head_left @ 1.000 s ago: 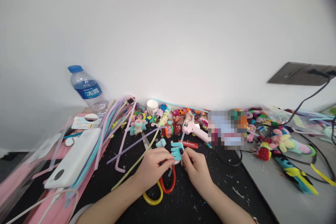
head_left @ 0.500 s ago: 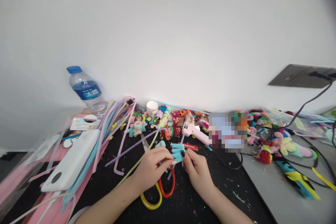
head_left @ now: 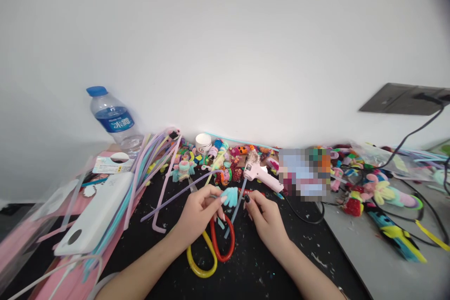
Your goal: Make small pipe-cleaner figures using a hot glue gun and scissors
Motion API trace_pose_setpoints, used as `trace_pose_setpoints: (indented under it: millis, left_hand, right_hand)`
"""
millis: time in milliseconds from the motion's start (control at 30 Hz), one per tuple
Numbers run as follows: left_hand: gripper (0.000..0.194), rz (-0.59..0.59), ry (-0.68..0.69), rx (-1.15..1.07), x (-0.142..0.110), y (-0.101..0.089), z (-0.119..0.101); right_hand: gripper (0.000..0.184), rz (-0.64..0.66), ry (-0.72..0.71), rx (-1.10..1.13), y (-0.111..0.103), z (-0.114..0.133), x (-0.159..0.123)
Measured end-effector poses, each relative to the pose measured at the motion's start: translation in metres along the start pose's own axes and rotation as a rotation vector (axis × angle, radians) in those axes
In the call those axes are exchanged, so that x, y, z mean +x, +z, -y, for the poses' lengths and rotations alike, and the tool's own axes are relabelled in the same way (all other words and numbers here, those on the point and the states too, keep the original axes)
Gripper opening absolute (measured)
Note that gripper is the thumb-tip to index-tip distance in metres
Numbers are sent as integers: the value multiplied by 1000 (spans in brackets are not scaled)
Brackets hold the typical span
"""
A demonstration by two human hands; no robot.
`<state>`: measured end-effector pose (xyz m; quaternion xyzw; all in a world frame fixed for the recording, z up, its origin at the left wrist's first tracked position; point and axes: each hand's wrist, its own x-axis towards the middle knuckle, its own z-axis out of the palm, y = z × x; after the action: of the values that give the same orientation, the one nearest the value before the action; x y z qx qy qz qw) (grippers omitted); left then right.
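Chenille piece [head_left: 230, 196], light blue, is edge-pinched by left hand [head_left: 197, 212], presumably to keep its lobes exposed; right hand [head_left: 269, 220] curls nearby, grip indeterminable.

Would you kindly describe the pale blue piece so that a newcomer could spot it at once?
On the black surface in the middle, find the red and yellow scissor handles. Just beyond them, the pale blue piece is pinched in the left hand. Its fan of short strands sets it apart from the single long, straight glue stick beside it.
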<state>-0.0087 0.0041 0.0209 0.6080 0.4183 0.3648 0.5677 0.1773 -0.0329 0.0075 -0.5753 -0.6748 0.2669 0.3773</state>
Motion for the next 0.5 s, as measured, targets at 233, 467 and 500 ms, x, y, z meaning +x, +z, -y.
trace_pose_setpoints:
  millis: [233,467,500]
  left_hand:
    - [23,-307,-61,-313,7,-7,6]
    - [21,-396,1,-396,11,-14,9]
    - [21,-412,16,-398,12,-15,8]
  right_hand:
    - [10,230,-211,-157,13,32,-15]
    - [31,369,-107,-632,52,77,-26]
    - [33,384,-65,-656,54,83,-23]
